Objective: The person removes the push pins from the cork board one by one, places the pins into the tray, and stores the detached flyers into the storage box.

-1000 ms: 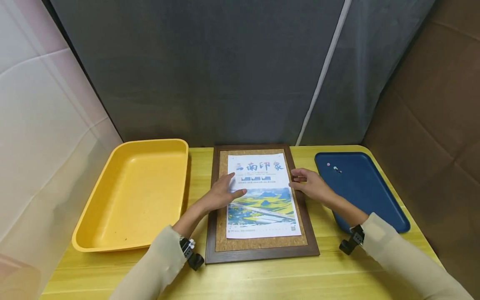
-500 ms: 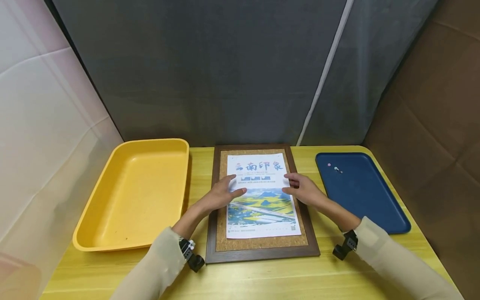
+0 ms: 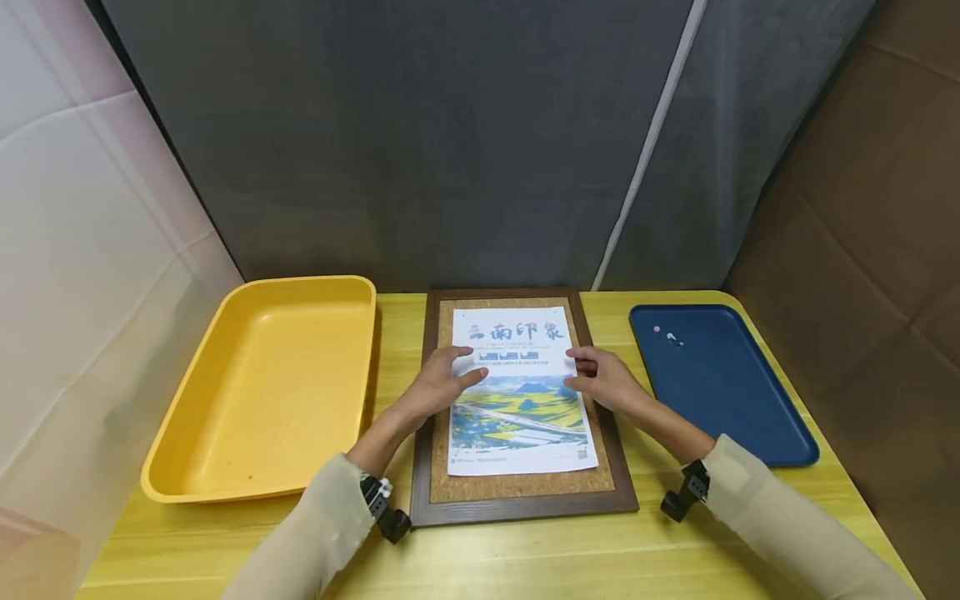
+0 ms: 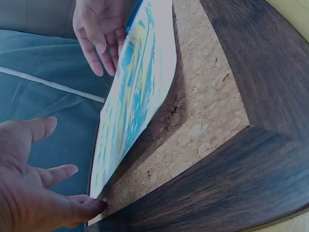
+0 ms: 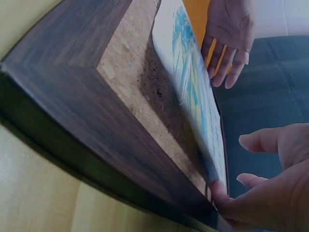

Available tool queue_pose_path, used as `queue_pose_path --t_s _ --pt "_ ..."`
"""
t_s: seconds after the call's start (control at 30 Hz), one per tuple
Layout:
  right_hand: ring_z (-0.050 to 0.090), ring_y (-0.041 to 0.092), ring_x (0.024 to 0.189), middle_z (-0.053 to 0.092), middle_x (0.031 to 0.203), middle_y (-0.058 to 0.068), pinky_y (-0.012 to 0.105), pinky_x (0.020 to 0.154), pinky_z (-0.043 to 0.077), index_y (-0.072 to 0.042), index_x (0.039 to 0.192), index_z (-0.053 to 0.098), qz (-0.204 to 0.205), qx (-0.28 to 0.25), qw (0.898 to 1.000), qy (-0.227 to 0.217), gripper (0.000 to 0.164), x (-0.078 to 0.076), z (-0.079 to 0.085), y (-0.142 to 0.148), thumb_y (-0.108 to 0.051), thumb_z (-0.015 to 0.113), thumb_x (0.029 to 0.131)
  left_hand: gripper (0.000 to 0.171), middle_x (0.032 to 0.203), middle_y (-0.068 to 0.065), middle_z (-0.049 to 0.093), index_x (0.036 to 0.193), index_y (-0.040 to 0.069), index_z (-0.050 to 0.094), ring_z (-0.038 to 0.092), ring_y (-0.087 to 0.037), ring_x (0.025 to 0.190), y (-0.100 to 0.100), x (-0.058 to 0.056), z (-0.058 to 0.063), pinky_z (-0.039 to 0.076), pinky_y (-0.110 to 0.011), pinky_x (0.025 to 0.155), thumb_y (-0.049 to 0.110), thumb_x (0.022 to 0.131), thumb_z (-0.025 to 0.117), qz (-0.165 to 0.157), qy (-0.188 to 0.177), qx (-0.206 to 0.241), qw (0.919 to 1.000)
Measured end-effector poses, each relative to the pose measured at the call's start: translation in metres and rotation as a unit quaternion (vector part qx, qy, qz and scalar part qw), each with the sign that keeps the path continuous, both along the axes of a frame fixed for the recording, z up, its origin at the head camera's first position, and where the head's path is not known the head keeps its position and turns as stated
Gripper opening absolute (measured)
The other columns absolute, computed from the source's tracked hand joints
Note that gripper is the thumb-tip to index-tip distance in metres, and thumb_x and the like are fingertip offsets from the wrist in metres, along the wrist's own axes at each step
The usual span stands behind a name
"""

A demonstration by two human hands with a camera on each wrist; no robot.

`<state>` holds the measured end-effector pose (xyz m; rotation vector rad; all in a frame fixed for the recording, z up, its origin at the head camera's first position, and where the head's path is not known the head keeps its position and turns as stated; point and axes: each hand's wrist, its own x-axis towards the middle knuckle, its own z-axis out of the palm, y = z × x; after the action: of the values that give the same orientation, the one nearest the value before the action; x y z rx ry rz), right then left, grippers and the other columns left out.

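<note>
A printed poster sheet [image 3: 517, 417], with Chinese characters above a coloured landscape, lies on a cork board [image 3: 525, 487] in a dark brown frame. My left hand [image 3: 438, 385] is at the sheet's left edge, thumb lifted above the paper. In the left wrist view, a fingertip of the left hand [image 4: 43, 183] touches the sheet's edge, and the fingers are spread. My right hand [image 3: 611, 383] is at the opposite edge. The right wrist view has a finger of the right hand [image 5: 275, 179] against the edge, with the thumb apart from it. The sheet's near part bows up off the cork.
A deep yellow tray [image 3: 255, 392] stands to the left of the board. On the right is a shallow blue tray [image 3: 727, 392] with a few small pins [image 3: 671, 337] near its far left corner. A dark grey curtain [image 3: 450, 150] hangs behind the yellow wooden table [image 3: 525, 558].
My right hand has moved left onto the sheet's right edge. The left hand stays at the left edge, and the sheet has shifted slightly left on the cork.
</note>
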<state>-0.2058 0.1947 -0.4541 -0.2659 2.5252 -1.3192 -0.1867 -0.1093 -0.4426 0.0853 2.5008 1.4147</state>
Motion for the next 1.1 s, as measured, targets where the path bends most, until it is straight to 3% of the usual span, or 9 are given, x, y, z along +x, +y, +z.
queue_pose_path --t_s 0.1,0.27,0.5,0.6,0.67,0.83,0.9,1.0,1.1 --pt "0.056 0.044 0.134 0.058 0.145 0.028 0.051 0.103 0.053 0.004 0.148 0.056 -0.010 -0.006 1.000 0.010 0.053 0.000 -0.003 0.000 -0.011 0.072 0.100 0.063 0.166 -0.030 0.030 0.154 -0.004 0.048 0.034 -0.046 0.151 0.000 -0.001 -0.002 0.035 -0.061 0.121 0.027 0.103 0.070 0.011 0.026 -0.003 0.9996" --pt "0.064 0.035 0.111 0.065 0.132 0.026 0.036 0.081 0.054 0.003 0.142 0.061 -0.024 -0.018 0.999 0.020 0.048 -0.002 -0.009 -0.003 -0.006 0.074 0.097 0.059 0.158 -0.030 0.039 0.150 -0.007 0.053 0.053 -0.038 0.119 -0.001 -0.003 -0.003 0.049 -0.051 0.100 0.019 0.101 0.073 0.026 0.060 -0.010 0.9978" --pt "0.054 0.023 0.078 0.069 0.108 0.019 0.030 0.063 0.044 0.003 0.138 0.066 -0.023 -0.006 0.999 0.048 0.048 -0.001 -0.015 -0.009 -0.004 0.077 0.092 0.057 0.137 -0.026 0.062 0.150 -0.006 0.054 0.062 -0.031 0.111 0.000 -0.002 -0.005 0.055 -0.040 0.091 0.011 0.099 0.074 0.034 0.052 -0.014 0.9980" --pt "0.057 0.024 0.081 0.072 0.114 0.020 0.030 0.064 0.046 0.003 0.137 0.067 -0.021 0.001 0.998 0.055 0.047 0.000 -0.015 -0.010 -0.004 0.078 0.092 0.056 0.128 -0.025 0.069 0.150 -0.007 0.054 0.067 -0.028 0.104 -0.001 -0.001 -0.006 0.056 -0.033 0.080 0.007 0.099 0.073 0.026 0.044 -0.009 0.9987" --pt "0.063 0.028 0.092 0.071 0.126 0.021 0.031 0.068 0.050 0.001 0.138 0.067 -0.021 0.002 0.998 0.055 0.047 0.001 -0.015 -0.011 -0.005 0.078 0.092 0.054 0.126 -0.026 0.070 0.148 -0.009 0.055 0.068 -0.026 0.101 -0.001 -0.002 -0.007 0.057 -0.030 0.076 0.005 0.099 0.073 0.022 0.048 -0.005 0.9986" --pt "0.067 0.036 0.110 0.068 0.138 0.021 0.033 0.075 0.055 -0.001 0.138 0.068 -0.023 0.002 0.998 0.051 0.047 0.001 -0.012 -0.012 -0.006 0.078 0.093 0.049 0.106 -0.023 0.071 0.144 -0.010 0.059 0.059 -0.017 0.076 -0.004 -0.005 -0.008 0.045 -0.024 0.058 0.002 0.098 0.072 0.016 0.065 -0.005 0.9977" --pt "0.068 0.034 0.108 0.069 0.136 0.021 0.032 0.074 0.055 -0.001 0.138 0.068 -0.025 0.004 0.998 0.051 0.046 0.000 -0.009 -0.012 -0.007 0.078 0.093 0.048 0.108 -0.024 0.071 0.144 -0.008 0.060 0.056 -0.015 0.071 -0.005 -0.005 -0.007 0.043 -0.024 0.055 0.002 0.098 0.072 0.015 0.066 0.003 0.9977" --pt "0.066 0.028 0.092 0.073 0.125 0.019 0.031 0.068 0.051 -0.001 0.136 0.069 -0.028 0.004 0.998 0.050 0.046 0.000 -0.006 -0.011 -0.007 0.079 0.092 0.048 0.127 -0.026 0.070 0.143 -0.006 0.061 0.057 -0.014 0.071 -0.007 -0.005 -0.004 0.044 -0.023 0.055 0.002 0.097 0.072 0.015 0.071 0.006 0.9973" --pt "0.054 0.020 0.069 0.074 0.093 0.011 0.028 0.059 0.043 -0.002 0.136 0.070 -0.028 0.000 0.998 0.051 0.045 -0.001 -0.003 -0.011 -0.006 0.079 0.092 0.048 0.136 -0.026 0.066 0.143 -0.004 0.062 0.053 -0.014 0.069 -0.007 -0.005 0.001 0.043 -0.023 0.055 0.002 0.097 0.072 0.014 0.081 0.000 0.9966"
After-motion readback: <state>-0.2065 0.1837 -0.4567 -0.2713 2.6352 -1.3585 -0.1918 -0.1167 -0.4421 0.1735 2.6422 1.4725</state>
